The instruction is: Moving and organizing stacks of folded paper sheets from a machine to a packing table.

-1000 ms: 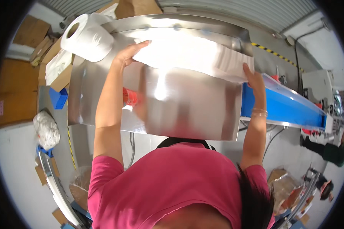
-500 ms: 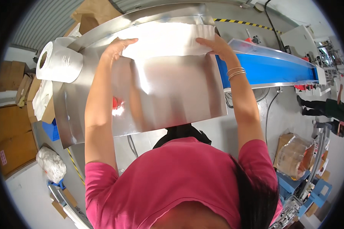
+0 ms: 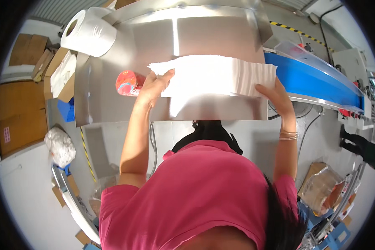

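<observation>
Both hands are up on the steel surface, and from the head view I can place them well. My left hand [image 3: 154, 85] lies palm-down with fingers spread, pressing the left end of a wide white paper sheet [image 3: 214, 75] flat against the stainless steel table [image 3: 112, 100]. My right hand [image 3: 273, 93] is at the sheet's right end, fingers curled over its lower corner and pinching the paper against the metal. The sheet stretches between the two hands across the middle of the table, its right edge showing fine pleats or ribbing.

Just beside my left hand, touching or nearly touching its knuckles, a red patterned can [image 3: 128, 82] lies on its side. A big roll of white paper [image 3: 89, 32] sits at the table's far left corner. A blue conveyor belt [image 3: 316, 79] runs off to the right from the table's edge, with a clear plastic guard above it. Cardboard boxes [image 3: 18, 112] stand on the floor to the left, and a white stuffed bag [image 3: 60, 146] lies near them. A thin bracelet circles my right wrist.
</observation>
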